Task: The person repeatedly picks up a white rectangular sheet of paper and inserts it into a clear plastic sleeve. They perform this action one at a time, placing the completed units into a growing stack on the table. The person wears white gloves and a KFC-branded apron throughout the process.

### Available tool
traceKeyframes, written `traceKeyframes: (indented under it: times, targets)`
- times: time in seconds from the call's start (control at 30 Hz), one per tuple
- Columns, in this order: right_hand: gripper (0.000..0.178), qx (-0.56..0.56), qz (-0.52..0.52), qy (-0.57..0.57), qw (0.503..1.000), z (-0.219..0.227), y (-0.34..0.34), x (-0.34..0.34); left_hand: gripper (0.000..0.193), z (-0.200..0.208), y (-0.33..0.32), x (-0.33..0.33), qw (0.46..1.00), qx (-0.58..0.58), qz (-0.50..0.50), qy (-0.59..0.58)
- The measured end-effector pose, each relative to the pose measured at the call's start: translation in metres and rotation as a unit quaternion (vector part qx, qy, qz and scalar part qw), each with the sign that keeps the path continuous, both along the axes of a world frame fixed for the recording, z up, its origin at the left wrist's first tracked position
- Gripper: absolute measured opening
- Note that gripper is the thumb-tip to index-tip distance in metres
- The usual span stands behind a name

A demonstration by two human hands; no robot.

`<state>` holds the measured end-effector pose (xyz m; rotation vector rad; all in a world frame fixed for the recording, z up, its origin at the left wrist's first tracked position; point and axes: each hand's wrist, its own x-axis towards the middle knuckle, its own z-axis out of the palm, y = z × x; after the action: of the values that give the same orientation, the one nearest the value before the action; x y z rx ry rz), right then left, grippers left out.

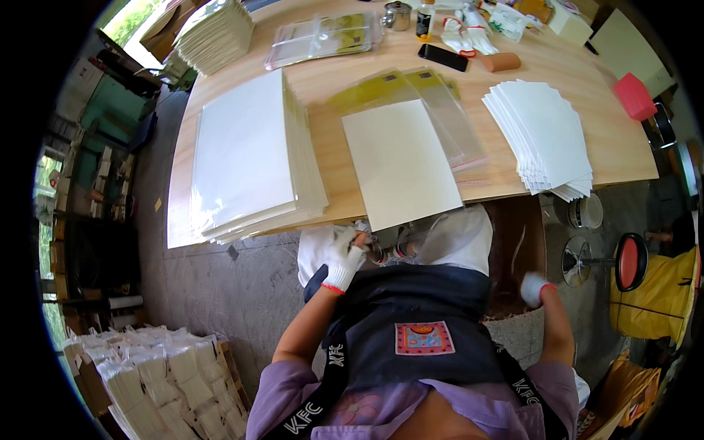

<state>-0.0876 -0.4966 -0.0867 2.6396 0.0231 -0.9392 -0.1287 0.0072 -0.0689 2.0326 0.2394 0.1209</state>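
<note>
My left hand (343,258), gloved, is curled at the table (352,70) edge, just under the overhanging cream sheet (400,163); I cannot tell whether it grips anything. My right hand (534,287), gloved, hangs loosely closed below the table and holds nothing visible. The sheet lies on clear sleeves (447,110) with its near edge past the table edge. Risk: a knock from below could tip it off. Risk: the tall paper stack (246,158) also overhangs and could slide
</note>
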Motion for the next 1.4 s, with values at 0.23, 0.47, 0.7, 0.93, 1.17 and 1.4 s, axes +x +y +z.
traceKeyframes:
  times: [0.23, 0.47, 0.7, 0.93, 1.17, 1.4]
  targets:
    - [0.027, 0.326, 0.015, -0.224, 0.918, 0.052, 0.104, 0.025, 0.025, 0.020, -0.014, 0.020, 0.915, 0.299, -0.106, -0.250]
    - [0.026, 0.511, 0.173, -0.270, 0.798, 0.077, 0.200, 0.076, 0.017, 0.005, -0.008, 0.023, 0.952, 0.190, -0.035, -0.237]
    - [0.021, 0.429, -0.014, -0.383, 0.818, 0.062, 0.216, 0.067, 0.022, -0.005, -0.024, 0.019, 0.814, -0.551, 0.185, -0.022]
    - [0.016, 0.740, -0.295, 0.011, 0.605, 0.039, 0.222, 0.063, 0.022, 0.123, -0.017, 0.015, 0.967, -0.235, 0.086, -0.051]
    - [0.017, 0.830, -0.198, 0.192, 0.485, 0.137, 0.344, 0.078, 0.017, 0.200, 0.077, -0.034, 0.938, -0.021, 0.199, -0.282]
    - [0.029, 0.740, -0.060, 0.159, 0.651, 0.187, 0.456, 0.084, 0.032, 0.176, 0.203, -0.031, 0.918, 0.255, 0.255, -0.163]
